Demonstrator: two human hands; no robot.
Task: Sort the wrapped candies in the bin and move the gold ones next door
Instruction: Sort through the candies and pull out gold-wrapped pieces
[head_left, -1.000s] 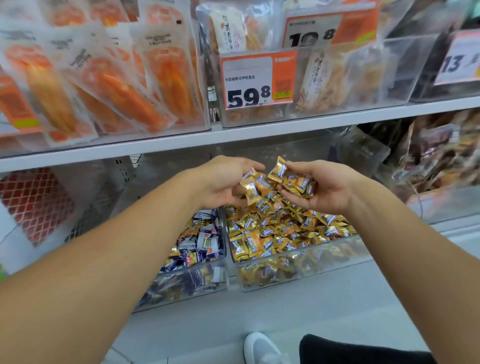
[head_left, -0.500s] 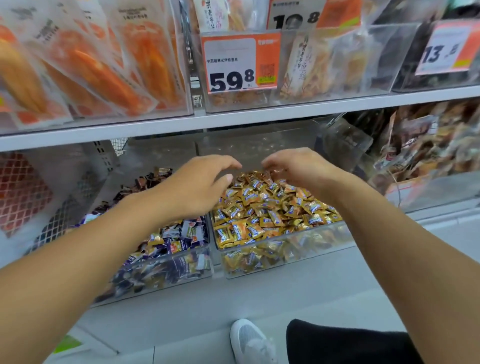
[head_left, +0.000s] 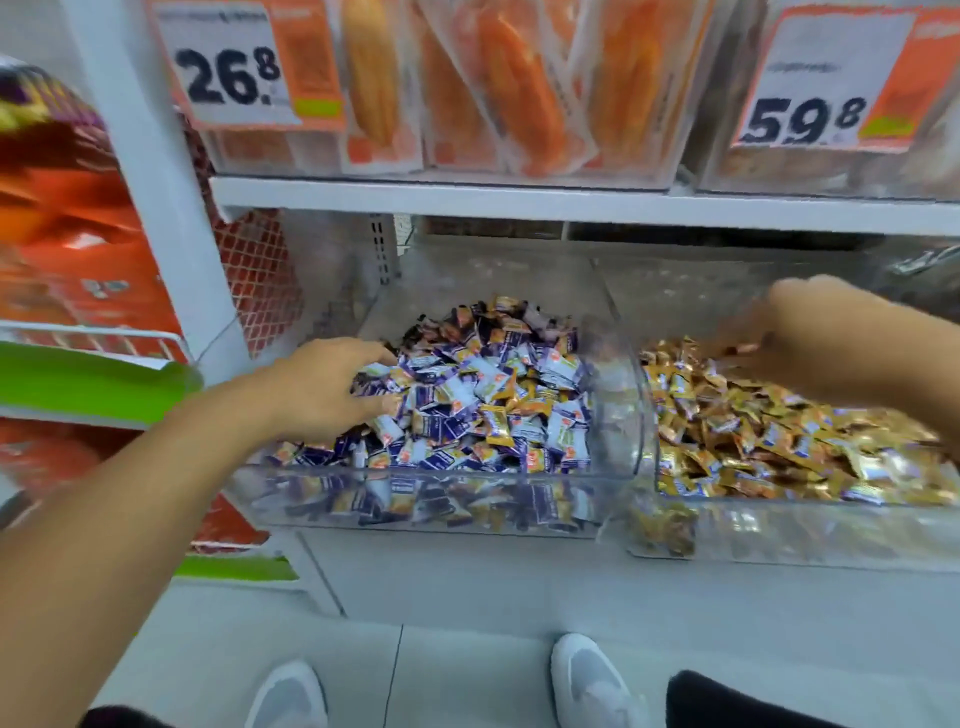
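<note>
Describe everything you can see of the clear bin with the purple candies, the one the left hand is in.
The clear bin is see-through plastic, open-topped, with a low front wall and a curved right wall. It sits on the lower shelf, right beside the bin of gold candies. It is heaped with purple and white wrapped candies, and several gold ones lie mixed among them. The left hand rests on the pile at its left side, fingers spread.

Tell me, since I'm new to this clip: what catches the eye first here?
Two clear bins on the low shelf: the left bin heaped with purple candies and a few gold ones, the right bin full of gold candies. The left hand digs into the purple pile; the blurred right hand hangs over the gold. Big orange price tags hang above.
</note>
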